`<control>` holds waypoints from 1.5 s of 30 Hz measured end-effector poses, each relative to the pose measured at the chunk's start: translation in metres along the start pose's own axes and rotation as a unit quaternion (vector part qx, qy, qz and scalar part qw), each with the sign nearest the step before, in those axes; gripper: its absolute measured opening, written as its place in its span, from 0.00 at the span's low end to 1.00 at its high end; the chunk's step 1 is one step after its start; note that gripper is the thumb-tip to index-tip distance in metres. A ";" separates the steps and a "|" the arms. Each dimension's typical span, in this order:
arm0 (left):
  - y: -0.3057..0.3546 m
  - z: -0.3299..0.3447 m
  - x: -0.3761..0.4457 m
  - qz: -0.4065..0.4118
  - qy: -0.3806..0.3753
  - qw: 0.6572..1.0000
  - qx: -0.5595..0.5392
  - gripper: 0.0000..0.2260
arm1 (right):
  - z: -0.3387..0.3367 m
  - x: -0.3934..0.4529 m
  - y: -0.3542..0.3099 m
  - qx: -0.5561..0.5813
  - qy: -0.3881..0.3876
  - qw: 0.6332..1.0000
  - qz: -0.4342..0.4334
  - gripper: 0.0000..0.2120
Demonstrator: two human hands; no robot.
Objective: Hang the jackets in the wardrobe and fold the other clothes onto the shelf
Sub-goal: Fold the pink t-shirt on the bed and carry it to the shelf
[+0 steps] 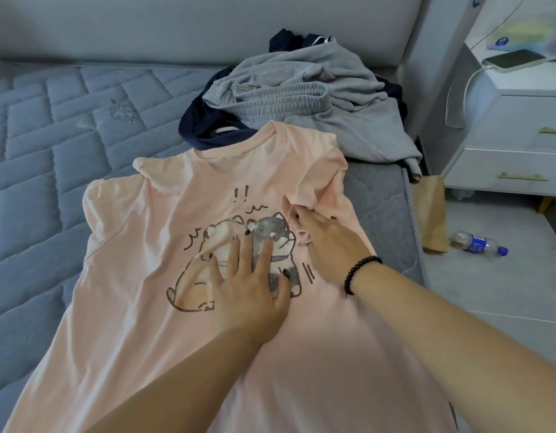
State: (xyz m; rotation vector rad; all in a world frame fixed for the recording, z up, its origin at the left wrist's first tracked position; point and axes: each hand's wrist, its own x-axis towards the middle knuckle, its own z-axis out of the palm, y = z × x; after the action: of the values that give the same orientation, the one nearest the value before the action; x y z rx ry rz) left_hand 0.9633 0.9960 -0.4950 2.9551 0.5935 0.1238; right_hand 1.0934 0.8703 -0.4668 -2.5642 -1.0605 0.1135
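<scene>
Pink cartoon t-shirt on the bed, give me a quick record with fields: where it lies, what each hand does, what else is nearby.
shirt: pink cotton t-shirt with cartoon print, spread face up on grey quilted mattress
left hand: pressing flat on the print
right hand: pinching the folded-in sleeve
behind: crumpled grey sweatshirt over dark navy garment
floor: plastic bottle

Left hand [242,289]: flat, palm down, fingers straight and spread, forearm extended forward. Right hand [329,242]: fingers curled, pinching a fold of fabric; black beaded bracelet [359,273] on wrist, arm bare
</scene>
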 end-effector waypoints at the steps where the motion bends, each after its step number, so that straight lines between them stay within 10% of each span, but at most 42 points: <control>1: 0.000 0.000 0.000 0.000 -0.002 1.000 0.002 0.31 | 0.004 -0.004 -0.005 0.013 0.026 0.999 -0.017 0.42; 4: 0.001 -0.001 -0.001 -0.004 -0.013 1.000 -0.006 0.32 | 0.014 -0.017 -0.010 -0.006 0.156 0.987 -0.039 0.43; 11: -0.016 -0.018 -0.003 0.023 0.002 0.984 -0.177 0.29 | 0.013 -0.014 -0.006 0.021 0.140 0.988 -0.054 0.13; 14: -0.059 -0.038 0.008 -0.068 0.062 0.912 -0.400 0.23 | 0.015 -0.011 -0.006 0.036 0.144 0.989 -0.025 0.19; 17: -0.120 -0.057 0.036 -0.153 0.169 0.913 -0.338 0.18 | 0.013 -0.010 -0.005 -0.033 0.068 0.997 -0.016 0.26; 21: -0.211 -0.071 0.071 -0.387 0.255 0.798 -0.385 0.10 | 0.017 -0.006 -0.009 -0.098 0.037 0.994 -0.021 0.31; 24: -0.250 -0.083 0.095 -0.430 0.152 0.746 -0.485 0.02 | 0.019 -0.003 -0.011 -0.104 0.049 0.993 -0.023 0.31; 27: -0.263 -0.099 0.117 -0.410 0.046 0.620 -0.667 0.07 | 0.018 -0.004 -0.012 -0.102 0.050 0.993 -0.020 0.31; 30: -0.257 -0.102 0.122 -0.372 -0.045 0.668 -0.643 0.06 | 0.018 -0.004 -0.011 -0.106 0.048 0.993 -0.020 0.31; 35: -0.266 -0.097 0.105 -0.440 0.241 0.554 -0.665 0.10 | 0.019 -0.004 -0.009 -0.110 0.054 0.992 -0.021 0.30; 38: -0.278 -0.091 0.091 -0.433 0.186 0.479 -0.741 0.15 | 0.019 -0.002 -0.007 -0.106 0.054 0.993 -0.022 0.30; 41: -0.282 -0.102 0.091 -0.423 0.109 0.545 -0.715 0.10 | 0.019 -0.002 -0.007 -0.104 0.050 0.993 -0.021 0.30; 45: -0.270 -0.123 0.102 -0.452 0.263 0.655 -0.545 0.30 | 0.017 -0.004 -0.009 -0.096 0.053 0.994 -0.022 0.30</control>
State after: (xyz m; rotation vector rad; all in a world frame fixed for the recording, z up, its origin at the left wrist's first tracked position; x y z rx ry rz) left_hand 0.9416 1.2961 -0.4052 1.2034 1.3425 0.8621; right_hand 1.0806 0.8786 -0.4800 -2.6796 -1.1376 -0.1416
